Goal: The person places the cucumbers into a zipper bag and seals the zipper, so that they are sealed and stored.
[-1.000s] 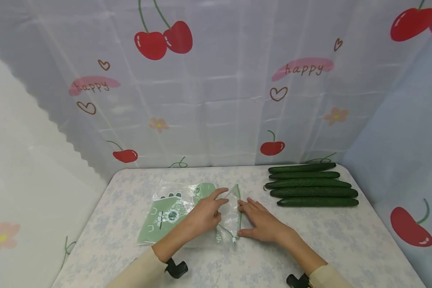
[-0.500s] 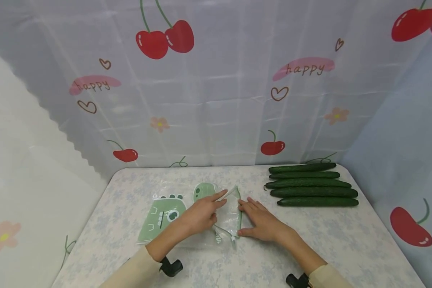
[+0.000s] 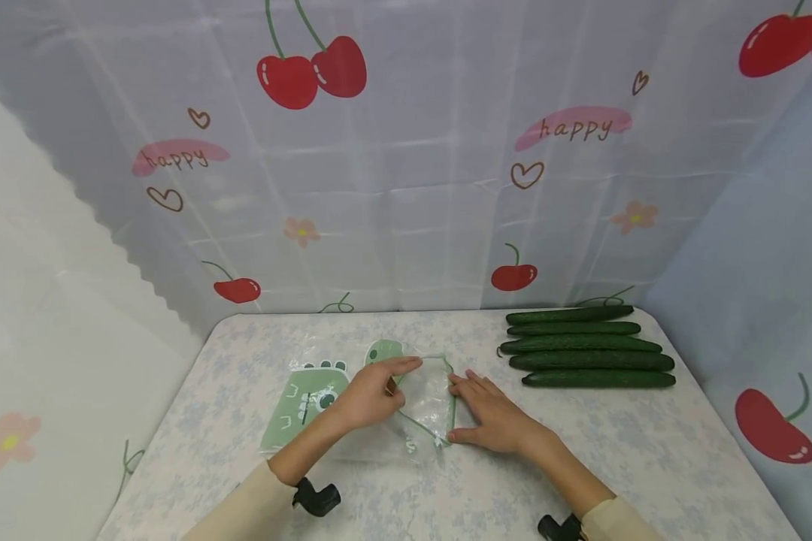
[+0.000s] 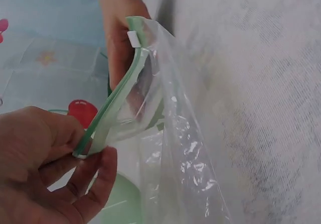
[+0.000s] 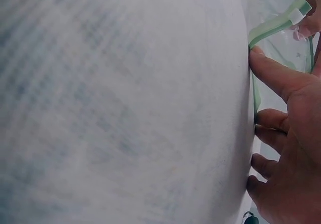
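A clear zip bag point(image 3: 428, 398) with green dinosaur print lies on the table, its green-edged mouth facing right and spread apart. My left hand point(image 3: 372, 391) pinches the upper lip of that mouth; in the left wrist view the green zip strip point(image 4: 113, 96) runs between the thumb and fingers. A white slider point(image 4: 134, 39) sits near the strip's far end. My right hand point(image 3: 497, 417) presses the lower lip to the tabletop with fingers extended, thumb point(image 5: 273, 71) and fingertips on the green edge in the right wrist view.
Several cucumbers point(image 3: 591, 361) lie side by side at the back right of the table point(image 3: 501, 496). A cherry-print curtain point(image 3: 392, 210) hangs behind the table. Black wrist mounts point(image 3: 316, 497) sit on both forearms.
My left hand has shifted slightly left, its fingers going from spread to pinching the upper lip, and the bag's mouth is wider. The right hand has stayed in place.
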The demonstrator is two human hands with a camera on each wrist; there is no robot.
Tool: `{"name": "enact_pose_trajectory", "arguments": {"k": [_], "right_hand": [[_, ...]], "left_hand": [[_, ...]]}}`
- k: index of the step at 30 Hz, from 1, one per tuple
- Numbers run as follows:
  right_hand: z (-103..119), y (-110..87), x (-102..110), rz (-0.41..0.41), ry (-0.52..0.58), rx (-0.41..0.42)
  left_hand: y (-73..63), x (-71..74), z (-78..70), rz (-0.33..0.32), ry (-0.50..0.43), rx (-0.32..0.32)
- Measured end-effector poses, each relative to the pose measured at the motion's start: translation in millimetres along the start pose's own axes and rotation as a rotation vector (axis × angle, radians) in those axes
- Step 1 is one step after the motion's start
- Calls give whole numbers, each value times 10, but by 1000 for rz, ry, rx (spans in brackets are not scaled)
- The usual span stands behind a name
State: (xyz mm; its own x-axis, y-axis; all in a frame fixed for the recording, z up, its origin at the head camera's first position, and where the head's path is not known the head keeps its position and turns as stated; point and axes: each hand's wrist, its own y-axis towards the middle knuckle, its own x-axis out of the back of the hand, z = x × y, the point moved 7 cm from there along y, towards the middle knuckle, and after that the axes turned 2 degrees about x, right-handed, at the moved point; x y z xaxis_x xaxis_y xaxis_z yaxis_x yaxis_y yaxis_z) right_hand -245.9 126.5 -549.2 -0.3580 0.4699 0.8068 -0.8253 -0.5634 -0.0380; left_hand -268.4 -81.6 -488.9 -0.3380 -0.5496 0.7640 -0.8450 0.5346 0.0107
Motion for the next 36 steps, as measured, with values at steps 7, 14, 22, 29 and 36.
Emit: {"name": "enact_pose_trajectory", "arguments": {"k": [7,14,22,29,36], "right_hand": [[12,-10,26,2,-17,4],[5,-118,137,-59,-2,-5],[-422,-639,637,-243,73,-109],[-1109,-1309,1202,-416,85,-267],[-1732,-1901,1455,-511,119,-408]], "left_hand": [[6,-77,139,50,-437,136],[53,-228,255,72,-651,211],[69,-226,277,42,-669,201],[65,-218,296,23,-662,224],[101,-231,317,-2,-654,228]]}}
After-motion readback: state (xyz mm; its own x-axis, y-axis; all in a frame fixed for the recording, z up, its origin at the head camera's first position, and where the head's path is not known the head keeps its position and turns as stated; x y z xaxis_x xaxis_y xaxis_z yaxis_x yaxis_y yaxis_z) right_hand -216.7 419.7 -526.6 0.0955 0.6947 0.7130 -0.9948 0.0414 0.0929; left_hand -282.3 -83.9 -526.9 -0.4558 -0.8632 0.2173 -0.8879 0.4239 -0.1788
